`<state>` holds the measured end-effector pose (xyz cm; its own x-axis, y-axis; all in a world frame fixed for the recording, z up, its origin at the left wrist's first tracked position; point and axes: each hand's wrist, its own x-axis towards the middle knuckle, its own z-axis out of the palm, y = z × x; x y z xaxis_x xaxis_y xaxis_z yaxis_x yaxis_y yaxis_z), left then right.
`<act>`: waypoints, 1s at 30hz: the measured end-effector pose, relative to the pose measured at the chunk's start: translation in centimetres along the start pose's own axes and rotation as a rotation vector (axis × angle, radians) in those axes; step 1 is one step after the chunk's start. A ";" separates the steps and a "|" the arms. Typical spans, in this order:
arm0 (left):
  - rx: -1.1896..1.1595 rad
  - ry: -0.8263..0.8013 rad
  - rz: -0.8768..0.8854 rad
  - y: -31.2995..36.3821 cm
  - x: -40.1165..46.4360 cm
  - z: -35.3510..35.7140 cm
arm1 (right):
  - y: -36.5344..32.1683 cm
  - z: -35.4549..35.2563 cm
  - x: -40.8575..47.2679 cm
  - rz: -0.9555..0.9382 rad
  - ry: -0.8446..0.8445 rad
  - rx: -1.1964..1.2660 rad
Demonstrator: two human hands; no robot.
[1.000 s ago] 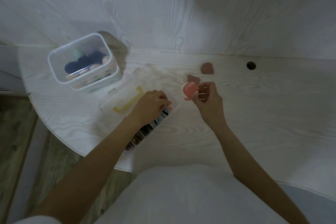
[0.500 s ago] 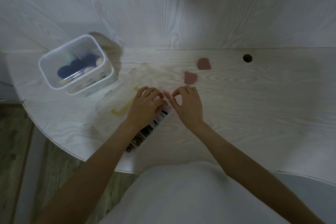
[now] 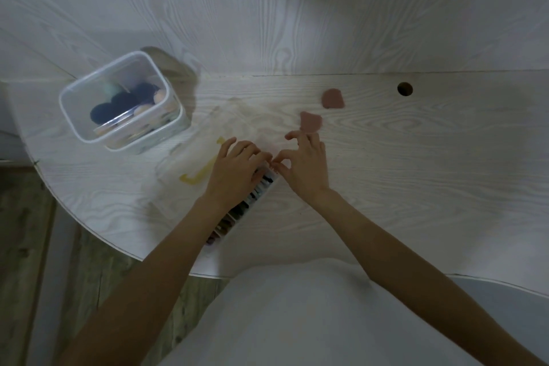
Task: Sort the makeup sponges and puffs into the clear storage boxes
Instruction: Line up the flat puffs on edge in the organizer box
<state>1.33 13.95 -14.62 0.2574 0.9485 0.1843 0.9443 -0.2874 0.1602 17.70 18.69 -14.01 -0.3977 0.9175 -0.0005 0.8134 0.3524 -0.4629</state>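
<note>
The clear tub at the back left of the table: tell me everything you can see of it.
The clear tub is a rounded-rectangular container of translucent plastic, lidless and upright, set at an angle on the white wood-grain table near its left edge. Inside lie several dark navy round puffs, a pale green piece and peach ones along the near wall. Neither hand touches it.

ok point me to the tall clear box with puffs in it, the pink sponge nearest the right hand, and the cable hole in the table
tall clear box (image 3: 66, 104): head view, on its left rim
nearer pink sponge (image 3: 310, 121): head view, on its middle
cable hole (image 3: 405, 88): head view, on its dark centre
</note>
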 end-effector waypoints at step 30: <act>0.035 0.043 -0.103 1.3 -0.1 0.1 | -1.6 -2.9 0.4 0.129 0.101 0.271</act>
<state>2.56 13.45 -14.56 0.1500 0.9661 0.2103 0.9721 -0.1829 0.1469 17.47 19.06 -10.71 -0.2435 0.9699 0.0078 0.7061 0.1828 -0.6841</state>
